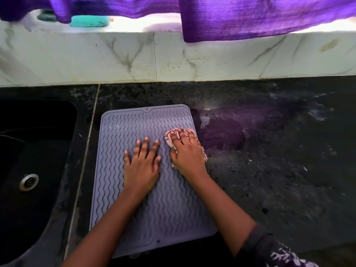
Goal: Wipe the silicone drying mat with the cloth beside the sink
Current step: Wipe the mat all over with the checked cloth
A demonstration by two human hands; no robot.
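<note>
My right hand (185, 151) is pressed flat on the cloth (173, 136), a pale, patterned rag bunched under my palm and fingers, so the grip is more a downward press than a pinch; the fingers are spread over it, holding it against the mat. My left hand (141, 164) holds nothing: it lies open, fingers apart, palm down on the silicone drying mat (123, 209) to keep it from sliding.

The mat is a single grey sheet with wavy ridges, lying on the dark stone counter (269, 170) just right of the black sink (34, 151), its long side running from near to far. The cloth sits at the mat's right edge, in the far half, part of it spilling toward the counter.

By my judgement the wiping is under way but not finished. Pale flecks show on the far left part of the mat and a few lower down on the near right, so those areas seem to need a pass; I cannot tell how much of the middle has been covered.

Counting what I see: one mat, one cloth, one sink with one metal drain (29, 182), and my two hands. At the far side, purple fabric (250, 16) hangs over the marbled wall tiles (192, 56).
</note>
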